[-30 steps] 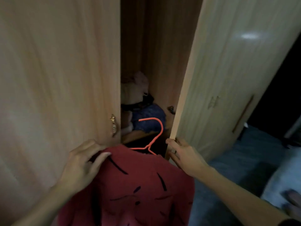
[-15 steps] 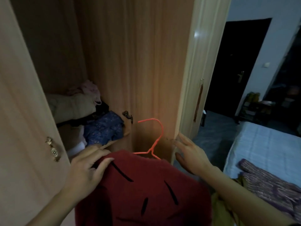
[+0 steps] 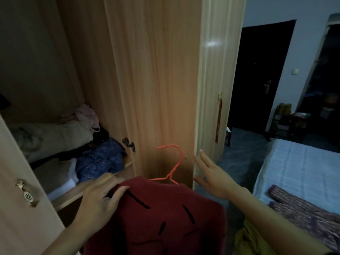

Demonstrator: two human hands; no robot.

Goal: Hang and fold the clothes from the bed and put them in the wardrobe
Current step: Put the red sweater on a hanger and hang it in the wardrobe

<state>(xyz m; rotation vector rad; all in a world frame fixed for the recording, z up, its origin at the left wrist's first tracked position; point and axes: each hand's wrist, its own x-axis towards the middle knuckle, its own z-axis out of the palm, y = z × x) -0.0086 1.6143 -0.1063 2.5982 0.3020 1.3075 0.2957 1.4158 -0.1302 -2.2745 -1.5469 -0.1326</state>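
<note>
Head view: the left hand [image 3: 99,201] grasps the shoulder of the red sweater [image 3: 160,218], which hangs on an orange hanger [image 3: 173,166] between both hands. The right hand [image 3: 211,173] is released, fingers straight, touching the wardrobe door [image 3: 211,89] edge. Folded clothes [image 3: 99,159] lie on the shelf [image 3: 73,195] beyond the left hand.

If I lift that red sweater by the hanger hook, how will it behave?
The red sweater looks thick and soft, so it would probably droop. The orange hanger seems thin wire, so it may flex and swing.
</note>
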